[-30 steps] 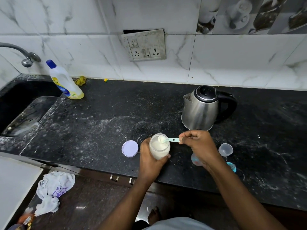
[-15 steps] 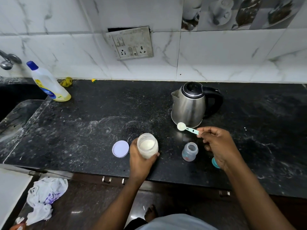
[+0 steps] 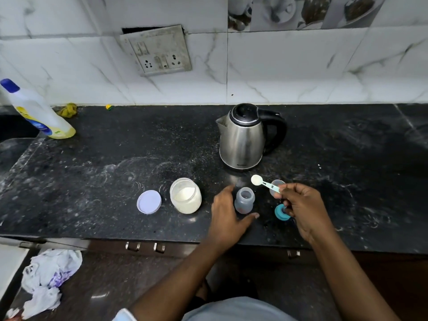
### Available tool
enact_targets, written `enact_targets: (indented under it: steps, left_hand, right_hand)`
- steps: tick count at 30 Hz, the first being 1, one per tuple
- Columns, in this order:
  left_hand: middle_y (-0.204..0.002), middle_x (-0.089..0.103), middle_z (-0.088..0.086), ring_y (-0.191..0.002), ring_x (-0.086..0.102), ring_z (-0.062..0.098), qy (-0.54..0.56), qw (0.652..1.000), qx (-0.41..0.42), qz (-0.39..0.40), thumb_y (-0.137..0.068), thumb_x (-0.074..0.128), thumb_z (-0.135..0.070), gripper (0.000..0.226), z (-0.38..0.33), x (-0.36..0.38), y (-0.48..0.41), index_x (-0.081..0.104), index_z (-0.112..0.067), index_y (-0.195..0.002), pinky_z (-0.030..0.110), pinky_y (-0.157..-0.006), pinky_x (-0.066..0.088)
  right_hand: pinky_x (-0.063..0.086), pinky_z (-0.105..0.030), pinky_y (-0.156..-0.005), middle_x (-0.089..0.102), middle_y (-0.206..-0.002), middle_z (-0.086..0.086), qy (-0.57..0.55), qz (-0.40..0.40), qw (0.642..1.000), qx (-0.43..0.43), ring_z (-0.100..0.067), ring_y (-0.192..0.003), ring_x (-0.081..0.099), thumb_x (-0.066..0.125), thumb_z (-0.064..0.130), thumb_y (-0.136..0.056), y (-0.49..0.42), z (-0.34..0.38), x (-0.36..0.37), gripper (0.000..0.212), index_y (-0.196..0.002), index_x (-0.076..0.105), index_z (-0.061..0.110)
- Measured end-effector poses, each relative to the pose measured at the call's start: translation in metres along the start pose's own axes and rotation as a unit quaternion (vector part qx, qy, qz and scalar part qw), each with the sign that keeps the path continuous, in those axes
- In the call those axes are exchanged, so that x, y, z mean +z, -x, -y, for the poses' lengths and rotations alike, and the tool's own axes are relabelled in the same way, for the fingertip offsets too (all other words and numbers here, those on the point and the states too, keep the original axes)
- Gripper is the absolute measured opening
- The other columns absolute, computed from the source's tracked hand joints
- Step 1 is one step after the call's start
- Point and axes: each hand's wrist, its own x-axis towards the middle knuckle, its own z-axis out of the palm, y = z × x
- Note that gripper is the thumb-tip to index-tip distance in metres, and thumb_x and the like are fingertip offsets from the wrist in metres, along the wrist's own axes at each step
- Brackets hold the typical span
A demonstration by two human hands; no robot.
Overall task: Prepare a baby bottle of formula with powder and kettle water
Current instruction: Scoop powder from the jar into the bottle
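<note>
I have the scoop (image 3: pixel 266 183) pinched by the end of its thin handle between thumb and fingertips of my right hand (image 3: pixel 303 209), its bowl heaped with white powder and hovering just above and behind the open baby bottle (image 3: pixel 244 201). My left hand (image 3: pixel 228 216) is spread open around that bottle, thumb in front and fingers curving behind; I can't tell whether it touches the bottle yet. The bottle stands upright on the dark counter (image 3: pixel 115 158) in front of the kettle (image 3: pixel 245 137), with the powder jar (image 3: pixel 185 195) and its loose lid (image 3: pixel 149 202) off to the left. A clear cap (image 3: pixel 276 184) and a teal ring (image 3: pixel 280 212) lie beside my right hand, partly hidden by it. I judge the bottle to be small, light plastic, empty or nearly so, and easy to tip or skate on the polished stone, so I would take it low around the body with thumb and fingers on opposite sides and keep the neck free. The mouth is narrow against the scoop's bowl, so the powder could spill over the rim. The scoop is stiff but feather-light, and a pinch near the handle's end gives little control, so I would tilt it slowly.
</note>
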Motion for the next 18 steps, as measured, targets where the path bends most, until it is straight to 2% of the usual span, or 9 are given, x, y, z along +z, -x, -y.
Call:
enact_targets:
  steps: [2, 4, 6, 8, 11, 13, 15, 18]
  left_hand:
    - [-0.142, 0.061, -0.002, -0.133, 0.054, 0.018, 0.04, 0.998, -0.047, 0.019, -0.072, 0.092, -0.049, 0.089, 0.0, 0.011, -0.008, 0.05, -0.018, -0.145, 0.036, -0.113, 0.043]
    - [-0.126, 0.071, -0.01, -0.119, 0.066, 0.01, 0.087, 0.994, -0.068, 0.011, -0.075, 0.094, -0.034, 0.065, -0.001, 0.015, -0.013, 0.059, -0.025, -0.129, 0.03, -0.101, 0.052]
    - [-0.112, 0.075, -0.017, -0.105, 0.07, 0.0, 0.126, 0.989, -0.078, -0.005, -0.077, 0.094, -0.027, 0.049, -0.004, 0.015, -0.016, 0.064, -0.03, -0.116, 0.019, -0.088, 0.053]
    - [-0.109, 0.077, -0.019, -0.101, 0.071, -0.002, 0.174, 0.982, -0.073, -0.022, -0.075, 0.093, -0.029, 0.049, -0.012, 0.011, -0.02, 0.067, -0.03, -0.117, 0.014, -0.084, 0.053]
    - [-0.113, 0.078, -0.018, -0.102, 0.074, 0.001, 0.232, 0.971, -0.051, -0.031, -0.073, 0.093, -0.031, 0.054, -0.03, 0.001, -0.028, 0.07, -0.032, -0.122, 0.018, -0.087, 0.057]
    - [-0.113, 0.079, -0.017, -0.102, 0.075, 0.002, 0.25, 0.967, -0.034, -0.033, -0.073, 0.095, -0.027, 0.055, -0.039, -0.003, -0.033, 0.071, -0.036, -0.121, 0.016, -0.087, 0.056]
    - [-0.114, 0.079, -0.018, -0.103, 0.075, 0.002, 0.251, 0.967, -0.025, -0.033, -0.072, 0.096, -0.027, 0.056, -0.045, -0.006, -0.036, 0.07, -0.046, -0.118, 0.016, -0.087, 0.056]
    - [-0.114, 0.078, -0.018, -0.104, 0.075, 0.004, 0.238, 0.97, -0.022, -0.043, -0.07, 0.096, -0.037, 0.057, -0.05, -0.009, -0.039, 0.068, -0.056, -0.116, 0.027, -0.091, 0.06]
  right_hand:
    - [0.039, -0.02, -0.05, 0.079, -0.088, -0.012, -0.001, 0.003, 1.0, -0.012, -0.005, -0.06, 0.05, 0.063, 0.006, -0.101, 0.001, 0.0, -0.002, 0.014, -0.109, 0.074, 0.003]
    - [0.04, -0.021, -0.053, 0.08, -0.091, -0.013, -0.003, 0.013, 0.999, -0.029, -0.005, -0.061, 0.051, 0.063, 0.004, -0.101, 0.003, 0.001, -0.004, 0.015, -0.111, 0.074, 0.004]
    - [0.041, -0.021, -0.053, 0.081, -0.091, -0.012, -0.005, 0.032, 0.998, -0.047, -0.008, -0.065, 0.053, 0.064, 0.003, -0.101, 0.006, 0.003, -0.004, 0.016, -0.113, 0.075, 0.006]
    - [0.041, -0.018, -0.053, 0.081, -0.09, -0.008, 0.002, 0.041, 0.996, -0.077, -0.008, -0.067, 0.056, 0.066, 0.004, -0.099, 0.009, 0.007, -0.006, 0.015, -0.11, 0.076, 0.008]
    - [0.045, -0.012, -0.053, 0.081, -0.087, -0.004, 0.019, 0.039, 0.989, -0.14, 0.003, -0.064, 0.062, 0.07, 0.007, -0.098, 0.011, 0.018, -0.01, 0.013, -0.103, 0.079, 0.014]
    - [0.047, -0.01, -0.058, 0.081, -0.086, -0.002, 0.021, 0.037, 0.983, -0.177, 0.003, -0.065, 0.065, 0.07, 0.005, -0.097, 0.014, 0.027, -0.009, 0.014, -0.102, 0.079, 0.015]
    - [0.053, -0.013, -0.065, 0.081, -0.087, -0.001, 0.023, 0.036, 0.978, -0.204, -0.003, -0.07, 0.07, 0.071, 0.004, -0.096, 0.015, 0.033, -0.009, 0.017, -0.102, 0.079, 0.017]
    - [0.061, -0.03, -0.079, 0.08, -0.09, -0.001, 0.048, 0.031, 0.968, -0.244, -0.024, -0.086, 0.075, 0.07, 0.005, -0.097, 0.014, 0.039, -0.01, 0.018, -0.103, 0.079, 0.019]
